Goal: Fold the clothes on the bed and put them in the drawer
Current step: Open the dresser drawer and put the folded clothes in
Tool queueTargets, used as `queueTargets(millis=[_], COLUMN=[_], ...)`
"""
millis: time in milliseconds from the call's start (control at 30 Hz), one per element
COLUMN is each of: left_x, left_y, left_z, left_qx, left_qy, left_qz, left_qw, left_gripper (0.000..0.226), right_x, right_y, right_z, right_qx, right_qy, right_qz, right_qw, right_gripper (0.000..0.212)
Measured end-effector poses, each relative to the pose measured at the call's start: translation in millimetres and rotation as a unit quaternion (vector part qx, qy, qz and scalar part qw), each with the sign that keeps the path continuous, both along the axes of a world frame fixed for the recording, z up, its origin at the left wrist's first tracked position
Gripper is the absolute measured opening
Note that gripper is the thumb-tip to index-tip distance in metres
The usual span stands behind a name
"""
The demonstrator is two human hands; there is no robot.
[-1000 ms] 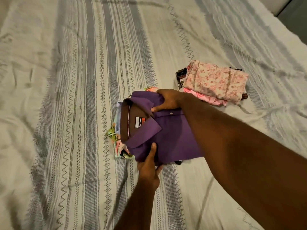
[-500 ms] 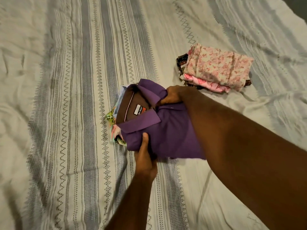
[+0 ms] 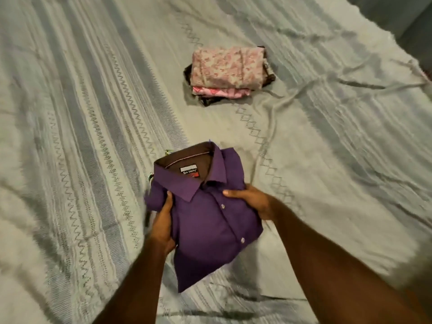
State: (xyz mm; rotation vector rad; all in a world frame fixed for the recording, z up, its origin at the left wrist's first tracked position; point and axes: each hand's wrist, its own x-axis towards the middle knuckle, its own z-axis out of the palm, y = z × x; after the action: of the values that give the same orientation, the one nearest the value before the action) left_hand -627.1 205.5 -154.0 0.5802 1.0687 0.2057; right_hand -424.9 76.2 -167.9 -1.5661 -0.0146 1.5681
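Both hands clasp the folded purple shirt (image 3: 210, 220) from its sides: the left hand (image 3: 163, 228) curls round the left edge, the right hand (image 3: 254, 202) grips the right edge by the placket, likely to keep the fold intact while carrying it over the bed (image 3: 70, 113). Scraps of patterned cloth peek from beneath its collar. A folded pink floral stack (image 3: 228, 73) lies well apart. No drawer is in view.

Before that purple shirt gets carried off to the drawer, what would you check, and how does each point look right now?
1. Left hand grips purple shirt: ok.
2. Right hand grips its other side: ok.
3. Shirt folded, collar on top: ok.
4. Other garments underneath come along: cannot tell, only a patterned edge peeks out.
5. Pink folded stack lies apart, out of the way: ok.
6. Drawer open and ready: cannot tell, not in view.
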Motion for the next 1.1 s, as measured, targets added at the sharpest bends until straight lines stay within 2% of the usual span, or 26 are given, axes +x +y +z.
queueTargets(millis=[33,67,167,233,267,367,500,633,733,800,900,967,1100], left_x=[5,9,40,79,106,168,245,298,312,311,296,285,252], left_y=[-11,-21,-47,-79,-107,-170,-295,-442,-577,-635,-744,-789,-874], left_z=[7,13,26,45,55,83,123,158,181,185,180,173,133], left_qx=[-0.001,0.006,0.03,0.057,0.062,0.085,0.118,0.116,0.104,0.081,0.083,0.077,0.067], left_qy=[0.006,0.015,0.022,0.017,0.006,-0.021,-0.066,-0.123,-0.172,-0.198,-0.231,-0.243,-0.213], left_qz=[-0.034,-0.051,-0.12,-0.183,-0.225,-0.296,-0.401,-0.522,-0.624,-0.664,-0.743,-0.787,-0.863], left_qw=[0.999,0.999,0.992,0.981,0.972,0.951,0.906,0.836,0.755,0.716,0.623,0.562,0.454], left_gripper=[0.052,0.049,0.052,0.052,0.051,0.054,0.044,0.039,0.03,0.032,0.046,0.067,0.093], right_x=[-5,-8,-6,5,12,24,30,7,-33,-59,-112,-138,-187], right_y=[-26,-49,-111,-163,-200,-277,-404,-533,-636,-673,-740,-759,-786], right_z=[2,5,34,56,70,97,135,173,182,184,176,167,132], right_qx=[0.002,0.008,0.035,0.052,0.061,0.062,0.053,0.025,-0.018,-0.041,-0.059,-0.061,-0.072], right_qy=[0.002,-0.001,-0.017,-0.036,-0.056,-0.118,-0.191,-0.243,-0.26,-0.263,-0.246,-0.223,-0.159], right_qz=[-0.043,-0.077,-0.177,-0.242,-0.282,-0.383,-0.518,-0.626,-0.713,-0.753,-0.825,-0.856,-0.917], right_qw=[0.999,0.997,0.983,0.968,0.956,0.914,0.832,0.741,0.651,0.602,0.506,0.461,0.359], right_gripper=[0.088,0.089,0.056,0.059,0.061,0.051,0.072,0.054,0.079,0.087,0.094,0.094,0.079])
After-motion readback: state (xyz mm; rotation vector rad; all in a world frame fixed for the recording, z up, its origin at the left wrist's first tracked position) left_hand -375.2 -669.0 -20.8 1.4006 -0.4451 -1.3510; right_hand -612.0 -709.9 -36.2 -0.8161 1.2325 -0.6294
